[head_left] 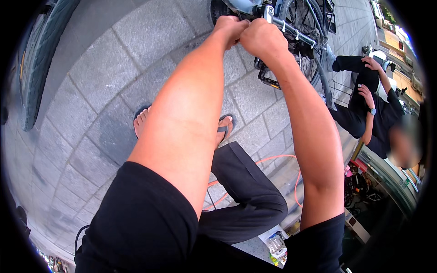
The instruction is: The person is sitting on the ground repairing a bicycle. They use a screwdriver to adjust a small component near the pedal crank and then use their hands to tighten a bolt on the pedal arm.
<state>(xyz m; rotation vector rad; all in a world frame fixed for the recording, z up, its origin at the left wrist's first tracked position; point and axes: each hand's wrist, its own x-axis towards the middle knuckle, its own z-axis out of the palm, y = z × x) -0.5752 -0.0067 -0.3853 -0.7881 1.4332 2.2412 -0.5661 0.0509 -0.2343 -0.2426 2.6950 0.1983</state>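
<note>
Pavement of grey stone slabs (86,100), spread beneath everything. Bicycle (298,35), the thing being worked on: top of the view, right of centre, ahead of both hands; its true lean cannot be told through the bent lens. Seated person (387,129) in black, at the right, one wrist bearing a watch (372,111); well apart from the work. Separate tyre (40,68), grey and treaded, at the far left edge. Leg in dark trousers (246,195), bent, lower centre. Orange hose or cable (277,157), thin, looped on the ground behind that leg. Left hand (232,31) and right hand (265,40), one of each, set close together at the bicycle; fingers of both curled inward, right fist-like with its back to the view; whatever lies within either grip is hidden, so what is held, and how tightly, cannot be told. Sandal (222,129), dark, worn. Pedal (268,81), black with amber reflectors, just below the right hand. Step in hand, by judgement: two-handed fitting, loosening or adjusting of a small part on the bicycle. Next move, by judgement: calls for one hand steadying while the other turns or pulls, knuckles kept off the frame.
</note>
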